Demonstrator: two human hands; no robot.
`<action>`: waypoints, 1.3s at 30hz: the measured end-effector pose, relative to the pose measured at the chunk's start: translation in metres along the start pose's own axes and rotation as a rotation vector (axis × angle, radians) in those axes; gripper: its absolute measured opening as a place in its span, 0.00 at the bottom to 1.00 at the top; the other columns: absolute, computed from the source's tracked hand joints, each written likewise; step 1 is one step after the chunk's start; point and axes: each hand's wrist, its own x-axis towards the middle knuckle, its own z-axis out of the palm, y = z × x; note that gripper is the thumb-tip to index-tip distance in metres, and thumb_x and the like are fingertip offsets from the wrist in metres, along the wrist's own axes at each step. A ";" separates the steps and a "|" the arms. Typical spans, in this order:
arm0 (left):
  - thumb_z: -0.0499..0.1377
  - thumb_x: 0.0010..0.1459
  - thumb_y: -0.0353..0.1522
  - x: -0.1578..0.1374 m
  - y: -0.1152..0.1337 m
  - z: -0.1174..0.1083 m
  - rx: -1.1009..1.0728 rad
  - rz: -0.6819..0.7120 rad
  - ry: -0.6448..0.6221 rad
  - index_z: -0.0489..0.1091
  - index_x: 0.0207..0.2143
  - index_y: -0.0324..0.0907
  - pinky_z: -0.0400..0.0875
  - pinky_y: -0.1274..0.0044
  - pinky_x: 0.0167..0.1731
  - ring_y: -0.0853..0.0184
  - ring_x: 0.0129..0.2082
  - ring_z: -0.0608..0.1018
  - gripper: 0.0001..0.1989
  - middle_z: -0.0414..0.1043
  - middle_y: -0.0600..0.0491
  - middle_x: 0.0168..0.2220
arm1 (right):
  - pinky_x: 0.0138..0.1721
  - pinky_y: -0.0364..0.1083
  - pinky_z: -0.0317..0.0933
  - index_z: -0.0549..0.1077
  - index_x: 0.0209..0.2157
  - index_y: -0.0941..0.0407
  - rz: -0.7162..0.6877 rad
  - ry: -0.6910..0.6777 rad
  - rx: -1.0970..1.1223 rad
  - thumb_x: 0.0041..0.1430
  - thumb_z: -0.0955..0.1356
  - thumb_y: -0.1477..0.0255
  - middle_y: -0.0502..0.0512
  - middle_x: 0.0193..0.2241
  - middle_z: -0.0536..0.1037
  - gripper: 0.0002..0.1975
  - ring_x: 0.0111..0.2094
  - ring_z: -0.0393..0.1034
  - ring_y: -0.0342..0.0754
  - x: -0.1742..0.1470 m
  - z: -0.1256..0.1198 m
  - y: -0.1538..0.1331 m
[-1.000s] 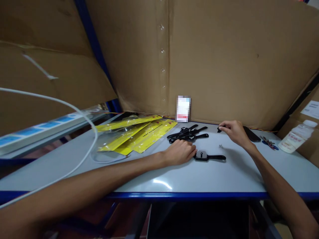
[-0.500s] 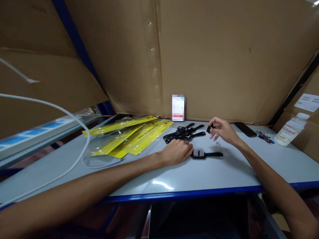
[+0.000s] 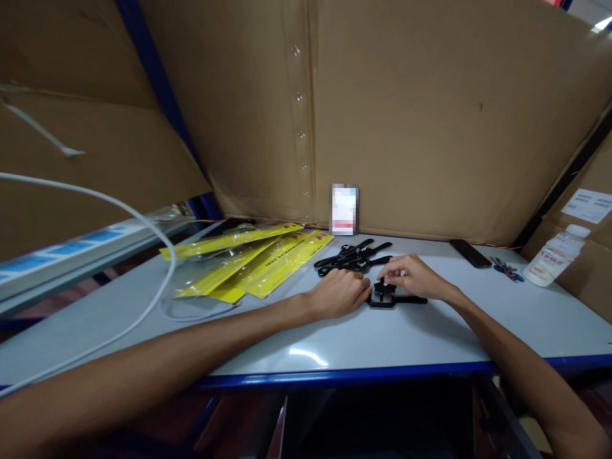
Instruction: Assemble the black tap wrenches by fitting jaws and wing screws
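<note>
Near the front of the table lies a black spokeshave (image 3: 382, 305), with one handle pointing right. My left hand (image 3: 340, 293) is closed around its other handle, which the fingers hide. Between the fingertips of my right hand (image 3: 411, 277) is a small black cap piece (image 3: 384, 287), held right over the spokeshave's middle. Whether the cap touches the body I cannot tell. Just behind my hands, several more black spokeshaves (image 3: 351, 255) lie in a pile.
Yellow blister packs (image 3: 268, 264) are fanned out on the left, beside a white cable (image 3: 167, 255). A propped phone (image 3: 344, 210) stands against the cardboard. To the right are a dark phone (image 3: 470, 253), keys (image 3: 507, 269) and a white bottle (image 3: 554, 256).
My right hand has come down and left with the cap piece, from above the table to the spokeshave's middle. My left hand has stayed on the handle.
</note>
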 end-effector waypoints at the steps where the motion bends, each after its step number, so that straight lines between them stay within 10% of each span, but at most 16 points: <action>1: 0.47 0.70 0.35 0.000 0.000 0.000 0.005 0.003 -0.002 0.74 0.33 0.38 0.64 0.74 0.29 0.62 0.31 0.78 0.19 0.77 0.45 0.33 | 0.32 0.42 0.59 0.81 0.33 0.54 -0.017 -0.011 -0.031 0.55 0.68 0.79 0.49 0.27 0.76 0.09 0.28 0.67 0.41 0.000 0.001 0.000; 13: 0.47 0.70 0.34 0.000 0.000 0.000 0.017 0.009 -0.002 0.74 0.33 0.38 0.64 0.73 0.28 0.61 0.31 0.78 0.18 0.77 0.45 0.33 | 0.33 0.41 0.60 0.80 0.31 0.55 -0.002 -0.072 -0.014 0.54 0.68 0.79 0.48 0.25 0.78 0.08 0.28 0.70 0.42 0.000 0.007 -0.003; 19: 0.46 0.71 0.35 0.000 0.000 0.000 0.029 -0.002 -0.017 0.74 0.34 0.39 0.62 0.73 0.27 0.61 0.31 0.78 0.19 0.77 0.45 0.34 | 0.31 0.43 0.56 0.79 0.32 0.56 0.170 0.235 -0.372 0.62 0.66 0.71 0.52 0.27 0.79 0.10 0.29 0.69 0.45 -0.004 -0.040 0.025; 28: 0.46 0.71 0.35 0.000 0.000 0.000 0.035 -0.002 -0.018 0.74 0.34 0.38 0.62 0.73 0.27 0.61 0.30 0.78 0.20 0.77 0.45 0.34 | 0.20 0.40 0.52 0.78 0.29 0.55 0.401 -0.120 -0.425 0.51 0.72 0.72 0.49 0.20 0.73 0.01 0.18 0.64 0.41 -0.013 -0.048 0.061; 39: 0.47 0.71 0.35 0.000 0.000 0.000 0.032 0.002 -0.014 0.75 0.34 0.39 0.66 0.73 0.29 0.61 0.30 0.78 0.19 0.77 0.46 0.34 | 0.22 0.40 0.59 0.74 0.44 0.58 0.450 -0.318 -0.352 0.50 0.73 0.73 0.52 0.32 0.76 0.17 0.21 0.67 0.40 -0.010 -0.043 0.041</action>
